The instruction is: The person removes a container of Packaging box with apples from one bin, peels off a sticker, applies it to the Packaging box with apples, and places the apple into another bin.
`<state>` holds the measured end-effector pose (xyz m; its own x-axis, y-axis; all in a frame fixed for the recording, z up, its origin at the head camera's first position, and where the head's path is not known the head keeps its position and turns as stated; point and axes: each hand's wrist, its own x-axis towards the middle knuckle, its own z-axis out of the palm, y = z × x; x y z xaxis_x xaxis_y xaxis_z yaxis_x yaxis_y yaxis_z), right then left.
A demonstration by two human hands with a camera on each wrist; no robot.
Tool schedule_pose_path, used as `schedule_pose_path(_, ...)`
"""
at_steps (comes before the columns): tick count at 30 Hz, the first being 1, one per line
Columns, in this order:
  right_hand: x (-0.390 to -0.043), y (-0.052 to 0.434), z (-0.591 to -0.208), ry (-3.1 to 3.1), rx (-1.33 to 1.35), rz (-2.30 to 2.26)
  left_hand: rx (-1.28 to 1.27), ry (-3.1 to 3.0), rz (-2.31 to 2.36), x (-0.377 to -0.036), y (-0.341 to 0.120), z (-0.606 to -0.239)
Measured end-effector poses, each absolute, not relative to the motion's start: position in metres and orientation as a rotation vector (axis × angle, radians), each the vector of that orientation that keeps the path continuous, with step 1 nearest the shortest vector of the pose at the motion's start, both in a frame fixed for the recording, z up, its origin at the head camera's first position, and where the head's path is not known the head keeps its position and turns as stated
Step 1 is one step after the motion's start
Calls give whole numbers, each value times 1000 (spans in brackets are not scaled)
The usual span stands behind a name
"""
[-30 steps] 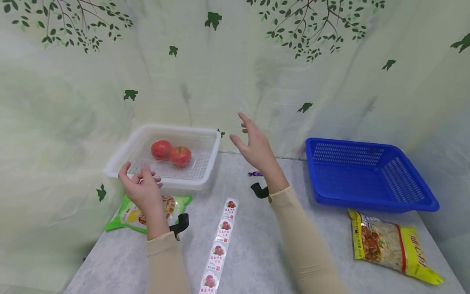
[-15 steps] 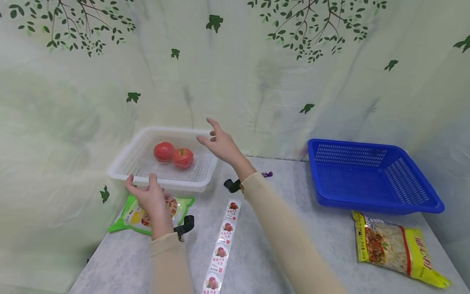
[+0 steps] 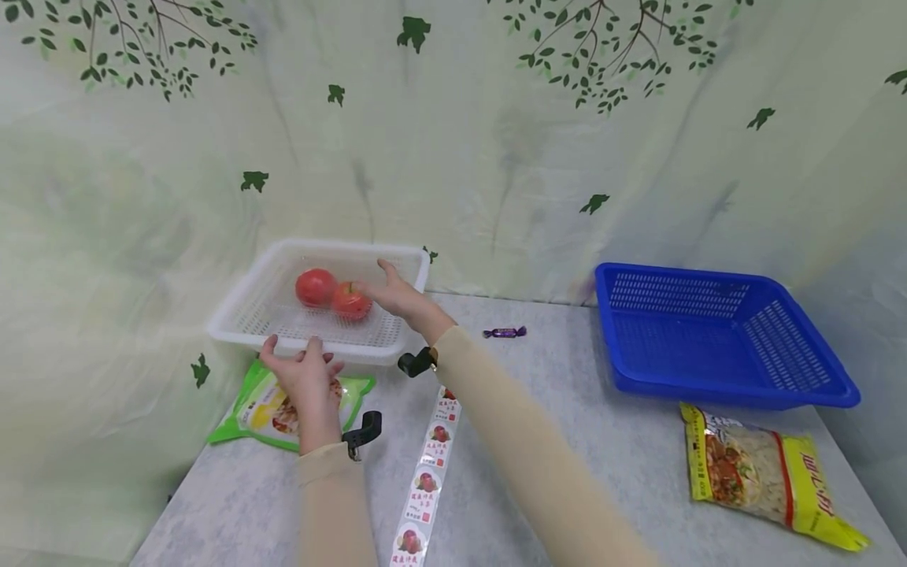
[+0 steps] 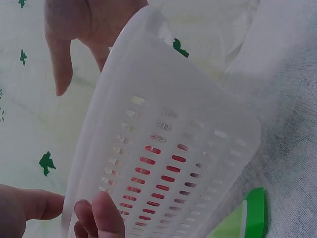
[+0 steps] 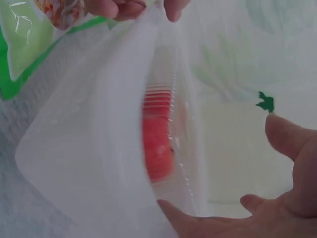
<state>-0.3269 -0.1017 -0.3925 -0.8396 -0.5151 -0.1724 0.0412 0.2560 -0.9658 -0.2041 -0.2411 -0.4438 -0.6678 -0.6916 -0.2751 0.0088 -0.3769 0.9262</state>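
Observation:
A white perforated basket [image 3: 283, 335] stands at the back left of the table. Two red round fruits [image 3: 316, 287] lie in it, inside a clear plastic pack [image 5: 178, 148]. My left hand [image 3: 305, 372] is at the basket's front rim. Thumb and fingers [image 5: 116, 7] sit on either side of that rim and hold it. My right hand [image 3: 395, 296] reaches over the basket's right side, fingers straight, beside the right-hand fruit [image 3: 352, 301]. It holds nothing. The basket wall [image 4: 168, 148] fills the left wrist view.
A blue basket [image 3: 708, 277] stands at the back right. A yellow noodle packet [image 3: 765, 472] lies in front of it. A green snack bag [image 3: 258, 409] lies under my left hand, a sticker strip [image 3: 428, 472] runs down the middle, and a purple candy [image 3: 505, 332] lies behind.
My right hand has swung left and down from mid-air to the fruits in the white basket. The left hand has moved forward from above the green bag onto the basket's front rim.

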Motion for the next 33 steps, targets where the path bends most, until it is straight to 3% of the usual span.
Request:
schedule_pose_path(25,-328,-151,-412,2136,-17,-1695,893,-1411,-2059,-209,-239,-443)
schedule_pose_path(33,-330,-148,-416,1926,-136,-1759,892,-1430,-2051,-209,-241,-445)
